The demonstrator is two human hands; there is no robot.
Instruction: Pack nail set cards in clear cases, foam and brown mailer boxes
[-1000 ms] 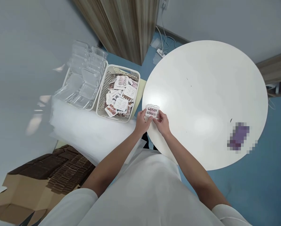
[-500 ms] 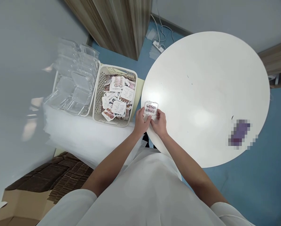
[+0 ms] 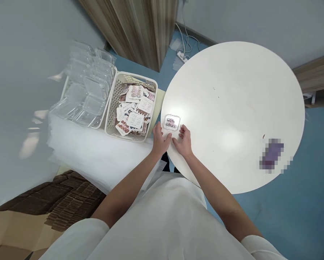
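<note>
A small clear plastic case (image 3: 172,122) with a card of press-on nails inside lies on the left edge of the round white table (image 3: 238,90). It looks closed. My left hand (image 3: 161,140) is just left of and in front of the case, fingers apart and holding nothing. On the other side, my right hand (image 3: 183,141) is curved beside the case's near right corner, thumb and fingers parted, with a small gap to it. To the left, a cream perforated basket (image 3: 110,119) holds many nail cards (image 3: 136,120), some with their printed white backs up.
Another basket (image 3: 65,86) at the far left is heaped with clear plastic cases (image 3: 94,86). White wrapping sheets (image 3: 97,151) lie in front of both baskets. Cardboard (image 3: 23,231) sits at lower left. A blurred purple object (image 3: 272,154) rests on the table's right. A power strip (image 3: 182,56) lies on the floor.
Both hands have come away from the clear case, which now lies free on the table. The whole view has shifted slightly.
</note>
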